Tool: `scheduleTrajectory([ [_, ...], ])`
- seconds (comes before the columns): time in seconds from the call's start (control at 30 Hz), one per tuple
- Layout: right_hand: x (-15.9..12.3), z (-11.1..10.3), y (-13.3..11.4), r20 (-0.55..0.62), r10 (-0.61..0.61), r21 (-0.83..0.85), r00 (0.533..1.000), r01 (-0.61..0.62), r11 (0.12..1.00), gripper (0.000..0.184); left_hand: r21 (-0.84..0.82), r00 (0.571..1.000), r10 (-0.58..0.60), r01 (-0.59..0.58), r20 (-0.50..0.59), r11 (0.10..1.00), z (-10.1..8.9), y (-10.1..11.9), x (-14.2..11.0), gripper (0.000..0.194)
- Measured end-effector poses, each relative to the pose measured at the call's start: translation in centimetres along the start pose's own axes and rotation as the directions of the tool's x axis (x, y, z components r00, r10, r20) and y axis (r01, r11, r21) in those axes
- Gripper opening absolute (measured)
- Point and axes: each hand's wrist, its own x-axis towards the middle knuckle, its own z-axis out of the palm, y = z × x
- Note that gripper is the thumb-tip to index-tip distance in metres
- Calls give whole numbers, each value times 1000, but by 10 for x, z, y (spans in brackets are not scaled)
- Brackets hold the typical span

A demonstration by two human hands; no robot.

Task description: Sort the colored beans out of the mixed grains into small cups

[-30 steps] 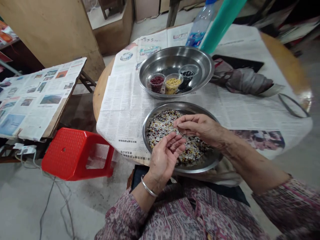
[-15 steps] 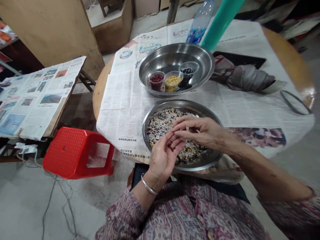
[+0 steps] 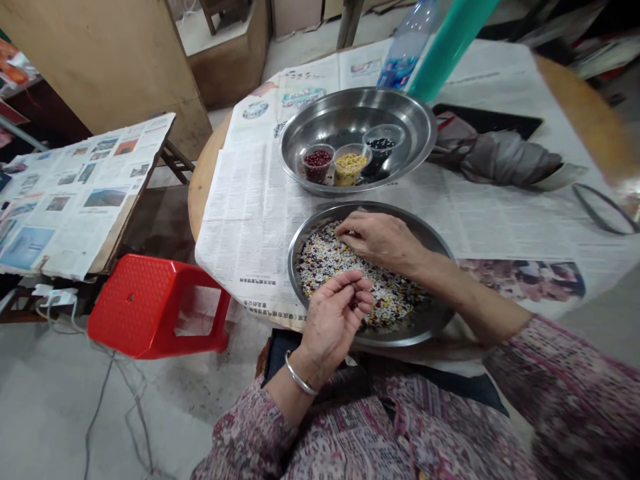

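Directly before me a steel basin (image 3: 294, 277) holds a loose mix of white grains with red, yellow and black beans (image 3: 323, 257). My left hand (image 3: 327, 327) is cupped, palm up, above the basin's near side, its fingers curled around a few dark red beans (image 3: 356, 301). Over the mix, my right hand (image 3: 383, 243) points down with thumb and fingertips pinched together at the grains; whatever lies between them is hidden. Behind, a second steel basin (image 3: 345, 110) contains clear cups of red beans (image 3: 318, 160), yellow beans (image 3: 351, 162) and black beans (image 3: 382, 144).
Newspaper (image 3: 240, 207) covers the round table. A plastic bottle (image 3: 407, 47) and a teal cylinder (image 3: 450, 50) stand at the back. A folded grey umbrella (image 3: 505, 157) lies at the right. On the floor to the left is a red stool (image 3: 150, 307).
My right hand has moved away from my left palm, forward and down to the grains in the near basin. The left hand stays cupped, slightly lower.
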Motion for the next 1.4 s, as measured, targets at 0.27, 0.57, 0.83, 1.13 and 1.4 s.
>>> scheduleTrajectory([
  [0.27,10,0,-14,161,-136,-389,978,190,901,29,0,1000,-9,9,6,1000,3,2,-2,11],
  [0.57,9,1,-18,177,-207,-456,962,266,849,24,2,1000,-2,2,1,1000,2,2,-2,11],
  [0.83,3,6,-7,91,-169,-452,982,191,871,25,-10,1000,12,-12,11,1000,0,1,0,12],
  [1.13,3,-4,-4,86,-116,-356,990,139,924,32,-21,1000,17,-17,22,1000,-3,0,2,12],
  [1.4,11,1,-25,176,-78,-443,981,150,884,28,-13,1000,4,-4,24,1000,-2,1,1,12],
])
